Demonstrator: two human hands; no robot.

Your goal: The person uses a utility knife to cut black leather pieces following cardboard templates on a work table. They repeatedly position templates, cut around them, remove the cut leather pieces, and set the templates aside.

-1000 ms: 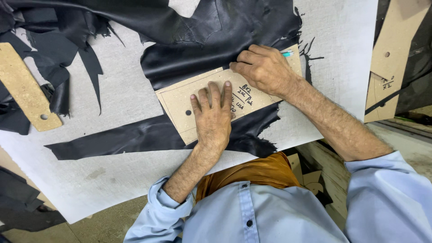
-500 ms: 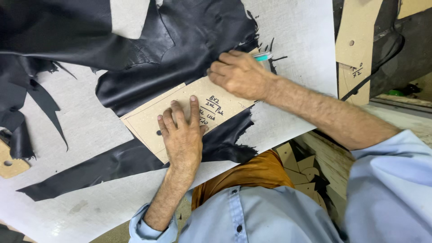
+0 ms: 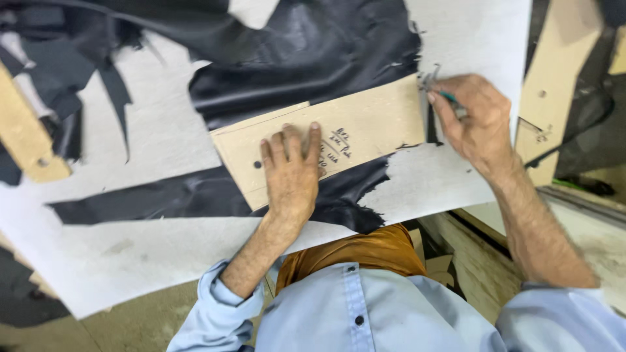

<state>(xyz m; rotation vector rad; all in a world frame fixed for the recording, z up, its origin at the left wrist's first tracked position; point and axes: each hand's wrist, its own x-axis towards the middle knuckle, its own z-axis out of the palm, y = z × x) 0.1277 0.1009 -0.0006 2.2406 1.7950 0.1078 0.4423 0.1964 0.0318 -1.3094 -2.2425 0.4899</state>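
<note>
Item one, the template [image 3: 326, 146]: a flat tan cardboard strip lying on black leather [image 3: 313, 58], its long axis running from lower left up to upper right across the white board [image 3: 130, 241]. A small punched hole sits near its left end; handwriting marks its middle, just beside my fingers. Item two, my left hand [image 3: 290, 176]: laid palm down on the template's left half, fingers straight and close together, pressing the card flat onto the leather. Item three, my right hand [image 3: 476, 120]: at the template's right end, just off its short edge, fingers pinched around a thin tool [image 3: 450, 101] with a greenish shaft; the tip points toward the template's upper right corner, though whether it touches the card or the leather I cannot tell. The template thus lies to the left of my right hand and directly under my left; the left hand is on it, the right only at its end. Item four, the leather: one large glossy piece above the template, a long dark strip [image 3: 150, 199] passing below the template's left end, ragged offcuts under its right half. Item five, further cardboard shapes: one [image 3: 26, 130] well left of the template, another [image 3: 554, 72] well to its right, beyond the board's edge.
</note>
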